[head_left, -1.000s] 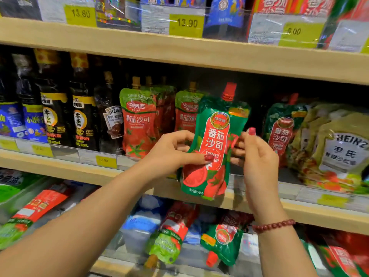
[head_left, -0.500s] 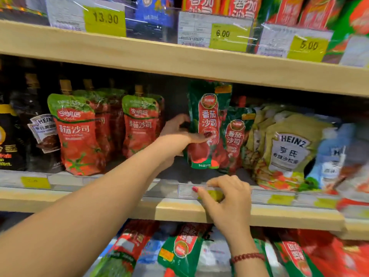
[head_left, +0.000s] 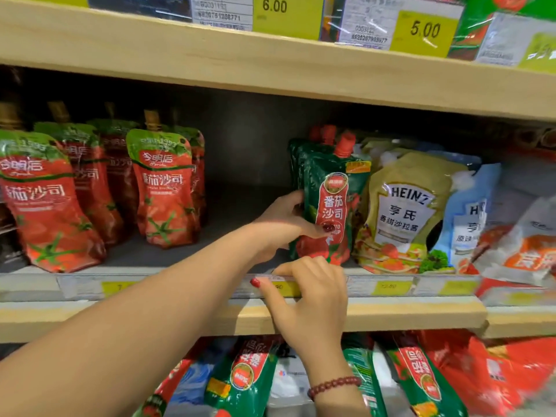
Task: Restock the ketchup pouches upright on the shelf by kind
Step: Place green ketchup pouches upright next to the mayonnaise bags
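At the near shelf (head_left: 180,314) edge, the right hand (head_left: 313,296) hooks bent fingers over the rail (head_left: 391,285), thumb on its front. Farther in, the left hand (head_left: 279,224) grips the upright green pouch (head_left: 331,206), thumb across it, just left of the Heinz pouch (head_left: 406,206).

Wood shelf (head_left: 391,314): red pouches (head_left: 164,188) L, green pouches (head_left: 328,200) ctr, Heinz pouches (head_left: 406,206) R.

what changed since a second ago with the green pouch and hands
The green pouch moved from mid-air onto the shelf, upright in front of its own kind, beside the Heinz pouch. The right hand let go of it and now holds the price rail. The left hand still grips it; the red pouches stay put.
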A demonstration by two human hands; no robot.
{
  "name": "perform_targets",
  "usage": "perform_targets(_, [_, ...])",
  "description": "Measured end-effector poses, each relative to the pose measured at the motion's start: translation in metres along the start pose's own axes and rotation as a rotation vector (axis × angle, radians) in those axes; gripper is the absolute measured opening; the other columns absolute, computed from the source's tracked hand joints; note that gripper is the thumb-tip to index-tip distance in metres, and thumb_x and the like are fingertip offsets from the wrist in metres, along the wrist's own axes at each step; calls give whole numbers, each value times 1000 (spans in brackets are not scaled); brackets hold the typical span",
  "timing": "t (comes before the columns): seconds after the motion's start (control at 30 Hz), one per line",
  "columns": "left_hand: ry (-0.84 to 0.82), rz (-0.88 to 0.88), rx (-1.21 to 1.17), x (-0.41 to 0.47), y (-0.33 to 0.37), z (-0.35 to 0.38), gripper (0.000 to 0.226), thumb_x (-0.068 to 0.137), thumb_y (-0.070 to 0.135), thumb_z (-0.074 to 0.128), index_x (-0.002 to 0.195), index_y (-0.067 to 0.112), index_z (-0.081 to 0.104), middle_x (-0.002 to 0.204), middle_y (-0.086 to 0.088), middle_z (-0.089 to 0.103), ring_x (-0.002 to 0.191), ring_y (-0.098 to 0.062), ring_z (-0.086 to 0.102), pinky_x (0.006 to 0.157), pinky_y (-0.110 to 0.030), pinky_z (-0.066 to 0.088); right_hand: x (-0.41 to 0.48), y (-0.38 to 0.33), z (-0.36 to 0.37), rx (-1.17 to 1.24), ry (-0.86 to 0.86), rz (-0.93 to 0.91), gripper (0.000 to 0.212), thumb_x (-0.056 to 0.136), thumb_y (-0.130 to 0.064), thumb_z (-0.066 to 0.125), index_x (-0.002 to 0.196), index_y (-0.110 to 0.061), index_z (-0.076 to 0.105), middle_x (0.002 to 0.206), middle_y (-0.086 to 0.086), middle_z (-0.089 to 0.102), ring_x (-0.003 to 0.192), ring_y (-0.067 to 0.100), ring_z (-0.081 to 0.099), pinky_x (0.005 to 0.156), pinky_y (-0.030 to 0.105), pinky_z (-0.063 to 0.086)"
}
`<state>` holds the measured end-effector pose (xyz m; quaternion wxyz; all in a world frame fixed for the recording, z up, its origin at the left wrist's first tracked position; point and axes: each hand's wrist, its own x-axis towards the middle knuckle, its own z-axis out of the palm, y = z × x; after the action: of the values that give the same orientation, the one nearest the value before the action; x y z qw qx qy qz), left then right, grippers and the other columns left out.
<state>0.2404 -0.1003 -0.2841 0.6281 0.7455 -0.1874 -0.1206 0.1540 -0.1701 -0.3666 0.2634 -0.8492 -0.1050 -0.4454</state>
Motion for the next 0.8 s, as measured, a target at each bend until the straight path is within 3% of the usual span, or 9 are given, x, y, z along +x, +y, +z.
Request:
perform_targets(0.13, [-54, 36, -10, 4, -5, 2, 66, 72, 4, 76, 128, 26, 49, 116, 2, 64, 108, -17, 59, 85, -35, 52, 0, 0, 0, 3, -4, 3, 27, 76, -52, 65, 74, -25, 61, 71, -13, 58, 72, 9, 49, 71, 24, 32])
perform_targets(0.27, [-70, 78, 18, 4, -9, 3, 64, 73, 6, 75, 127, 29, 48, 103, 15, 62, 98, -3, 58, 67, -18, 51, 0, 1, -1, 9, -2, -7, 27, 77, -51, 64, 74, -24, 62, 71, -12, 58, 72, 8, 49, 71, 24, 32])
perform_targets(0.37, [-45, 93, 65, 4, -9, 2, 62, 73, 10, 76, 125, 31, 49, 103, 16, 62, 99, -3, 58, 72, -21, 52, 0, 1, -2, 5, -7, -5, 28, 78, -52, 63, 75, -24, 62, 72, -12, 59, 72, 8, 49, 72, 24, 32])
perform_targets(0.53, [-37, 115, 214, -3, -2, -2, 52, 73, 17, 78, 119, 26, 56, 97, 17, 62, 91, 1, 58, 68, -18, 49, 2, 1, -5, 26, -32, -3, 27, 78, -50, 65, 75, -24, 62, 72, -12, 60, 73, 8, 49, 72, 24, 32])
perform_targets(0.67, [26, 90, 277, -16, 4, -15, 44, 72, 13, 78, 109, 21, 57, 97, 2, 63, 90, -14, 63, 77, -29, 53, 3, 0, -10, 49, -58, 3, 24, 77, -45, 69, 75, -22, 64, 73, -10, 61, 73, 11, 52, 72, 27, 33])
perform_targets(0.8, [141, 116, 355, -50, 0, -37, 40, 74, 30, 77, 110, 24, 61, 96, 4, 69, 85, -9, 65, 72, -26, 56, 5, -3, -14, 55, -77, 0, 20, 76, -38, 74, 78, -19, 66, 76, -6, 64, 76, 17, 55, 73, 29, 34])
